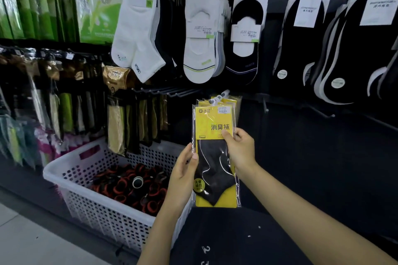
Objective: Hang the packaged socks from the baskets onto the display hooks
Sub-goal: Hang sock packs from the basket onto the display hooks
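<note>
While both hands are clamped on the same bundle, the step in hand is carrying a batch up to the rack: the left hand pinches the left edge of the yellow sock packs and the right hand grips the right edge, thumb on the front. The bundle is held upright in the air, just below a row of bare hooks and to the right of the basket.

The next move, I judge, calls for lifting the packs and threading their white hanger tabs onto one hook, probably after lining the tabs up.

By count: two hands, one basket in view, and one bundle of at least three packs, though the exact number is hidden. The hooks are too blurred to count.
</note>
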A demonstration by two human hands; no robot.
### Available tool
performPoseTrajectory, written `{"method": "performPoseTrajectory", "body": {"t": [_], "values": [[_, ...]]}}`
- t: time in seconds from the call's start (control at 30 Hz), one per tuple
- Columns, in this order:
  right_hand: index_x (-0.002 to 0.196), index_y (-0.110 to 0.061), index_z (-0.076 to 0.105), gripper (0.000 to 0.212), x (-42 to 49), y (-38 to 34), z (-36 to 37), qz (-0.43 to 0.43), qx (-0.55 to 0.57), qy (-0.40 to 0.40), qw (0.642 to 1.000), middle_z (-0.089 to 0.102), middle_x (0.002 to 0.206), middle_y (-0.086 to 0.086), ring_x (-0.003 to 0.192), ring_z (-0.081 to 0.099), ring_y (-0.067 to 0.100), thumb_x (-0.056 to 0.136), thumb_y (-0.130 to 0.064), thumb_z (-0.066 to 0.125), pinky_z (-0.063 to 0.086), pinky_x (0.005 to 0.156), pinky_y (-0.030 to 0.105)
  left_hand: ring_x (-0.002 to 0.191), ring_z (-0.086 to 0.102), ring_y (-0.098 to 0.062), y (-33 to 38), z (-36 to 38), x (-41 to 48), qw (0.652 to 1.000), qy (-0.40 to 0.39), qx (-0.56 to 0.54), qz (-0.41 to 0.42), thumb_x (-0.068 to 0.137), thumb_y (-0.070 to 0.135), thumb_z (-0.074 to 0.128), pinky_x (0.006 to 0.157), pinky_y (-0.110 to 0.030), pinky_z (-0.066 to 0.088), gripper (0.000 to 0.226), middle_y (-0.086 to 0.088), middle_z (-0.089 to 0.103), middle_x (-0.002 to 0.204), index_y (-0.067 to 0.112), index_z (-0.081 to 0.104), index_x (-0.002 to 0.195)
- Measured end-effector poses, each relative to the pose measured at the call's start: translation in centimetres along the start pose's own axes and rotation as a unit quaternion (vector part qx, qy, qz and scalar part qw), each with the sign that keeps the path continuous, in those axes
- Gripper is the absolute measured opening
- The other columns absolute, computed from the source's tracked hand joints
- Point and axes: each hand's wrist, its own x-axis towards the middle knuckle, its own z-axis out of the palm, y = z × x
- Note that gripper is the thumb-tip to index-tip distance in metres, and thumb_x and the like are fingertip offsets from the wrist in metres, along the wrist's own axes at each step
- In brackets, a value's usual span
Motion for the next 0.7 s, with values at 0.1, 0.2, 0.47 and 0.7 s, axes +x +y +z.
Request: {"method": "performPoseTrajectory", "body": {"t": [0.1,0.2,0.47,0.7], "values": [[0.102,-0.005,0.065,0.02,0.9,0.4,0.3,0.057,0.003,0.013,0.998,0.069,0.105,0.016,0.103,0.065,0.033,0.09,-0.021,0.065,0.051,0.094,0.048,0.124,0.047,0.004,-1.1,0.0,0.2,1.0,0.001,0.002,-0.014,0.085,0.048,0.05,0.102,-0.021,0.04,0.058,0.015,0.047,0.14,0.032,0.04,0.14],[0.107,-0.011,0.061,0.022,1.3,1.4,-0.3,0.124,0.015,0.005,0.992,0.065,0.115,0.015,0.109,0.061,0.031,0.09,-0.024,0.066,0.049,0.099,0.047,0.125,0.042,0.003,-2.3,0.2,0.2,0.999,-0.005,0.046,-0.023,0.094,0.039,0.048,0.088,-0.01,0.041,0.055,0.013,0.039,0.146,0.028,0.032,0.145],[0.117,-0.012,0.058,0.023,-4.6,7.8,-8.8,0.182,-0.054,-0.062,0.98,0.063,0.103,0.0,0.1,0.061,0.015,0.094,-0.018,0.059,0.051,0.093,0.032,0.127,0.028,0.002,-7.7,-0.5,-2.8,0.981,-0.018,0.185,-0.06,0.097,0.037,0.048,0.1,-0.02,0.027,0.055,0.015,0.031,0.143,0.024,0.029,0.147],[0.097,-0.013,0.061,0.006,-18.2,20.1,-20.9,0.353,-0.2,-0.17,0.898,0.061,0.103,0.008,0.095,0.061,0.022,0.095,-0.014,0.056,0.045,0.068,0.018,0.112,0.052,-0.015,-17.0,3.3,-14.0,0.947,-0.098,0.207,-0.225,0.095,0.019,0.056,0.096,-0.023,0.041,0.043,-0.007,0.053,0.128,0.005,0.047,0.135]]}}
